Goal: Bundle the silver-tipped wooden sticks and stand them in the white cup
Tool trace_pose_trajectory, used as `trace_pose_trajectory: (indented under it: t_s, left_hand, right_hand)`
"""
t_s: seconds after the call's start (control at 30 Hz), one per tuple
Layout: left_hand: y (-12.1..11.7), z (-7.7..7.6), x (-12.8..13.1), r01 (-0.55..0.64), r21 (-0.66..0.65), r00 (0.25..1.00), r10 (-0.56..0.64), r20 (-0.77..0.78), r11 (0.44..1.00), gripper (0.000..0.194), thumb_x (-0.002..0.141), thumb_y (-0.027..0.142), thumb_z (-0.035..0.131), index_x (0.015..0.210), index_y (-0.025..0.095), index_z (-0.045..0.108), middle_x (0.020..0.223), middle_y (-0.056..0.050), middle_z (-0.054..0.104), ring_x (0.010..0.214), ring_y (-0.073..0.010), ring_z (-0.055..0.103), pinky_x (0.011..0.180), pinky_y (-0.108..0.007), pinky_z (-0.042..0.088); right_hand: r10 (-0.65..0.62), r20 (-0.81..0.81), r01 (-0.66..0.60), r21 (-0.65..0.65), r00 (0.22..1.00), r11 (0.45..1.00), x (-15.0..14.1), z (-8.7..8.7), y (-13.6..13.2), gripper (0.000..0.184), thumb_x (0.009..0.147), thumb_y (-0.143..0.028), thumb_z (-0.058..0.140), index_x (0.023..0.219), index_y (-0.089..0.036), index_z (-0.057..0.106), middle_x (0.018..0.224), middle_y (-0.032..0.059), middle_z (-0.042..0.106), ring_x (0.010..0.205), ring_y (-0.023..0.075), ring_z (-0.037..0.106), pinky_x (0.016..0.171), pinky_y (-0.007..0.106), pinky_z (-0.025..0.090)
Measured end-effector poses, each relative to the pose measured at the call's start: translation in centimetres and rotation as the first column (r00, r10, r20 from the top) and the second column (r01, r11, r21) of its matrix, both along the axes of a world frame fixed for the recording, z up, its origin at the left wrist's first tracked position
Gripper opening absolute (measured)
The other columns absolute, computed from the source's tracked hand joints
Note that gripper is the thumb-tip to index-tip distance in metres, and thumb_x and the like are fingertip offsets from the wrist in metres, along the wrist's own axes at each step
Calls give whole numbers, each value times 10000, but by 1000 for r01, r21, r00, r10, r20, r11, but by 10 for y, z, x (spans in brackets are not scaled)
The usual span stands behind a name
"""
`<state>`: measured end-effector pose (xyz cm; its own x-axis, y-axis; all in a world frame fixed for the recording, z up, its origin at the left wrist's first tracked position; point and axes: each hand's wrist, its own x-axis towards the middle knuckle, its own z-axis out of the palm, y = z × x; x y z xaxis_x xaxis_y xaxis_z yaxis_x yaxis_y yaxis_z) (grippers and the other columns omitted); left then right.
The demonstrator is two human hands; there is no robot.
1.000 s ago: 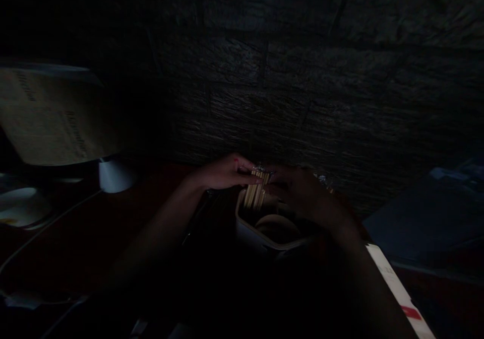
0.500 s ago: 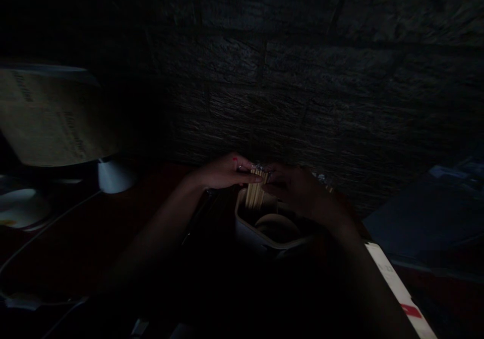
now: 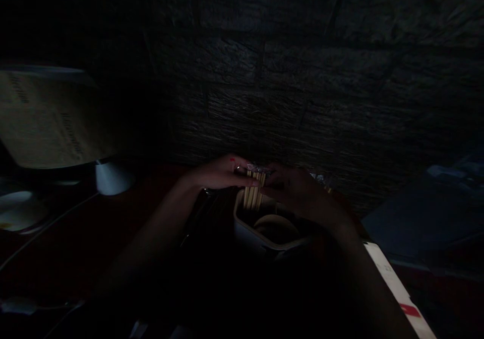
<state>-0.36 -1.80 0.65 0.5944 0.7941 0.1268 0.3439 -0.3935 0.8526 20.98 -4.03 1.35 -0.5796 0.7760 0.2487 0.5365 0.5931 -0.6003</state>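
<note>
The scene is very dark. My left hand [image 3: 221, 174] and my right hand [image 3: 293, 189] meet over a bundle of thin pale wooden sticks [image 3: 253, 193], and both pinch its top end. A bit of crinkled shiny wrap shows at the top of the bundle. The sticks stand upright in the far left corner of a light rectangular container [image 3: 247, 233]. A round pale rim shows inside the container; what else it holds is lost in shadow.
A dark stone-pattern wall [image 3: 295, 77] rises right behind the hands. At left are a tilted printed sheet [image 3: 49, 120], a small white cup-like thing [image 3: 109, 177] and a white cable. A white box edge with a red mark [image 3: 401, 293] lies at lower right.
Both hands and the stick bundle have shifted slightly left and down into the container. The grip looks the same.
</note>
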Motion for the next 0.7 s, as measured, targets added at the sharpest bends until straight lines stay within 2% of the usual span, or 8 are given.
trace_pose_trajectory:
  t_s: [0.13, 0.23, 0.33, 0.5, 0.7]
  left_hand:
    - [-2, 1, -5, 40, -43, 999, -40, -3, 998, 285, 732, 309, 720, 971, 153, 715, 888, -35, 726, 797, -146, 637, 674, -212, 458]
    - [-2, 2, -8, 52, -83, 999, -52, -1, 995, 282, 744, 284, 708, 995, 156, 712, 903, -51, 737, 831, -159, 657, 697, -224, 471]
    - [-2, 4, -11, 41, -78, 999, -44, -28, 996, 238, 765, 271, 689, 963, 140, 710, 937, -66, 739, 868, -164, 667, 736, -236, 481]
    - [-5, 8, -14, -6, -63, 1000, 5, -19, 998, 213, 750, 234, 697, 939, 138, 713, 937, -66, 744, 897, -169, 678, 766, -245, 499]
    - [-10, 14, -12, -94, 30, 993, 96, -66, 995, 142, 765, 208, 676, 872, 129, 723, 852, -54, 749, 778, -134, 674, 694, -212, 487]
  right_hand:
    - [-8, -4, 8, 14, 1000, 1000, 0, 1, -1, 169, 832, -228, 609, 984, -185, 668, 964, 56, 748, 836, 195, 704, 666, 264, 492]
    - [-3, -42, 4, 1, 999, 1000, 2, -3, 2, 291, 827, -248, 624, 1112, -194, 615, 913, 45, 751, 802, 195, 707, 648, 266, 498]
    - [-12, -78, 12, 2, 997, 1000, 3, -9, 5, 383, 824, -261, 635, 1195, -200, 565, 945, 58, 745, 828, 200, 709, 671, 274, 514]
    - [-23, -152, 18, -33, 988, 999, 2, -9, 4, 559, 802, -254, 669, 1313, -193, 452, 993, 74, 735, 890, 204, 706, 759, 307, 540]
    - [-77, -206, 77, -11, 975, 997, 0, -4, -1, 589, 781, -259, 692, 1317, -179, 463, 1053, 99, 714, 933, 219, 698, 798, 345, 551]
